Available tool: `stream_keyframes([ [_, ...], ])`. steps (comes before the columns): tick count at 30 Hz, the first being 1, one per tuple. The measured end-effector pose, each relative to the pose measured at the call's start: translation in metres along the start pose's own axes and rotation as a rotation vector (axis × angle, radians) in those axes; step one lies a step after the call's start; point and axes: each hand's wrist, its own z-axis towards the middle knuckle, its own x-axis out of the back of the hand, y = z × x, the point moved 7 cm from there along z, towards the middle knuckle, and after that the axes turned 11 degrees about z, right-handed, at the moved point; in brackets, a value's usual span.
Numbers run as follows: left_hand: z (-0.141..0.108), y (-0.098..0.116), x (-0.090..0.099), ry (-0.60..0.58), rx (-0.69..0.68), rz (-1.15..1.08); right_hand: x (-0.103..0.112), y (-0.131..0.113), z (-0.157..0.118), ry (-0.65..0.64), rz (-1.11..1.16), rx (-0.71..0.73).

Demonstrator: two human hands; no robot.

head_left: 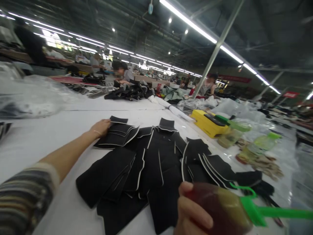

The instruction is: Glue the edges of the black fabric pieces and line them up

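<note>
My left hand [100,127] reaches out to the far left of the spread black fabric pieces [151,156]. Its fingers grip the edge of a small black fabric piece [119,119] there. In the near right, my right hand [192,210] is wrapped around a squeeze bottle [220,209] with dark reddish-brown contents. The bottle lies tilted, its green nozzle pointing right, away from the fabric. Pale lines run along the edges of many of the black pieces, which overlap in fanned layers on the white table [73,130].
Clear plastic bags [31,94] lie at the left. On the right are a yellow box [207,123], a bottle with a light green cap [261,147] and a beige glove [267,165]. A dark fabric heap [132,91] sits farther back. People work at distant tables.
</note>
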Motion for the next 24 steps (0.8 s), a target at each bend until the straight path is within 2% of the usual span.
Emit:
stream_keyframes([
  [2,-0.017,-0.011,0.019,0.084,0.041,0.048,-0.013,0.005,0.000,-0.025,0.065,0.065],
  [4,-0.045,-0.029,0.043,0.181,0.145,0.098,-0.027,0.010,-0.001,-0.078,0.100,0.139],
  [7,-0.115,-0.050,0.079,0.232,0.302,-0.036,-0.045,0.020,-0.004,-0.098,0.138,0.221],
  [9,-0.177,-0.045,0.099,0.208,0.301,-0.189,-0.057,0.025,-0.008,-0.086,0.181,0.242],
  [11,-0.246,-0.019,0.115,0.157,0.211,-0.249,-0.066,0.028,-0.012,-0.075,0.225,0.232],
  [13,-0.316,0.023,0.124,0.100,0.087,-0.217,-0.068,0.029,-0.010,-0.063,0.262,0.199],
  [15,-0.380,0.066,0.126,0.030,0.038,-0.151,-0.065,0.031,-0.004,-0.041,0.286,0.170],
  [17,-0.431,0.105,0.122,-0.087,0.031,-0.108,-0.060,0.036,0.002,-0.008,0.309,0.164],
  [20,-0.478,0.140,0.119,-0.224,0.085,-0.151,-0.055,0.047,0.004,0.071,0.319,0.181],
  [22,-0.488,0.147,0.120,-0.248,0.139,-0.188,-0.057,0.052,-0.001,0.101,0.284,0.216],
  [24,-0.486,0.147,0.122,-0.256,0.179,-0.176,-0.062,0.056,-0.009,0.111,0.215,0.250],
])
